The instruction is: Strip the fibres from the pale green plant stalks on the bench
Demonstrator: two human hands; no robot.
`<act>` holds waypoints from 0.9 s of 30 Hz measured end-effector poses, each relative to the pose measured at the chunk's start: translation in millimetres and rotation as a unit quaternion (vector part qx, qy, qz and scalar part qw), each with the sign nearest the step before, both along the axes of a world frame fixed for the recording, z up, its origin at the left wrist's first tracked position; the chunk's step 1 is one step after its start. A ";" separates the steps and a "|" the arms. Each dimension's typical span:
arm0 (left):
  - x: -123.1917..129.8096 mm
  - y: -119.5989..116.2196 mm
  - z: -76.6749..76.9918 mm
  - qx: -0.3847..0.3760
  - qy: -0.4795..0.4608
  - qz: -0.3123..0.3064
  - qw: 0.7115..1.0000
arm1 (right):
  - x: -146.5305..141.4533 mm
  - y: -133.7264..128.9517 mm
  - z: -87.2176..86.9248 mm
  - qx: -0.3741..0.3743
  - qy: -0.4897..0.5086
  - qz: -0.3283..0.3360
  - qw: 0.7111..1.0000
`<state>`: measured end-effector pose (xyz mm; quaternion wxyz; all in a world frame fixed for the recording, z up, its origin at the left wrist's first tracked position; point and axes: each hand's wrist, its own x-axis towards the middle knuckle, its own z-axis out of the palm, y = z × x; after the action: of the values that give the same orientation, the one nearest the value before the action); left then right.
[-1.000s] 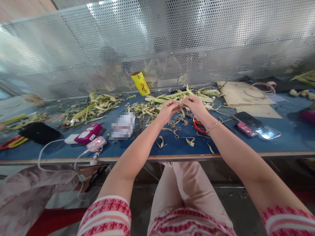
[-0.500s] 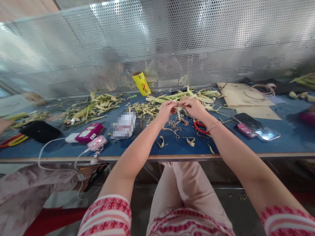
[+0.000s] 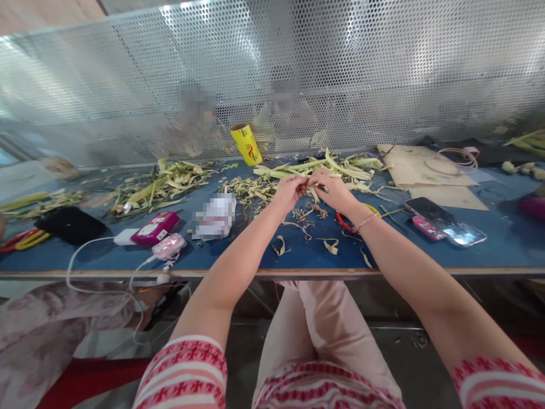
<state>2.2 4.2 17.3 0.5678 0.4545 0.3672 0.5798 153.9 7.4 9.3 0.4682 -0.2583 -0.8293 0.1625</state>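
My left hand (image 3: 292, 192) and my right hand (image 3: 330, 188) meet at the fingertips over the table, both closed in a pinch. A pale plant strip (image 3: 314, 195) shows just below the right fingers; what lies between the fingertips is mostly hidden. Behind and around the hands spreads a heap of pale green leaf strips (image 3: 353, 166). Thin curled scraps (image 3: 305, 215) lie under them, and a few loose shreds (image 3: 331, 246) are closer to the front edge. Partly covered by my right wrist are red and yellow looped handles (image 3: 347, 222).
A yellow tube (image 3: 247, 146) leans before the perforated metal panel (image 3: 340, 74). Leftward are another leaf heap (image 3: 159, 184), a white packet (image 3: 215, 216), a purple box (image 3: 155, 228) and a white cable (image 3: 85, 250). At right lie a phone (image 3: 445, 218) and brown cardboard (image 3: 421, 165).
The right wrist has shifted slightly, so more of the yellow loop beside it shows. At the far left, another person's hand has moved mostly out of view.
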 end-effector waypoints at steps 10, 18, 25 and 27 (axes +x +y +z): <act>1.5 0.5 -6.7 0.099 0.095 0.003 0.991 | -4.7 2.0 1.3 -0.131 0.127 -0.071 0.981; 1.0 1.4 -10.6 0.149 0.112 -0.043 0.982 | -6.8 4.6 2.4 -0.211 0.191 -0.057 0.957; 1.4 -1.1 -7.7 0.177 0.176 -0.023 0.968 | -8.9 4.1 0.4 -0.267 0.232 -0.028 0.935; 1.5 -0.7 -8.9 0.179 0.183 -0.023 0.966 | -8.4 4.2 0.3 -0.288 0.235 -0.026 0.928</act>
<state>3.7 3.4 8.4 0.4135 0.6554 0.3446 0.5299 145.5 11.7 9.6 0.5594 -0.3579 -0.6058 0.4382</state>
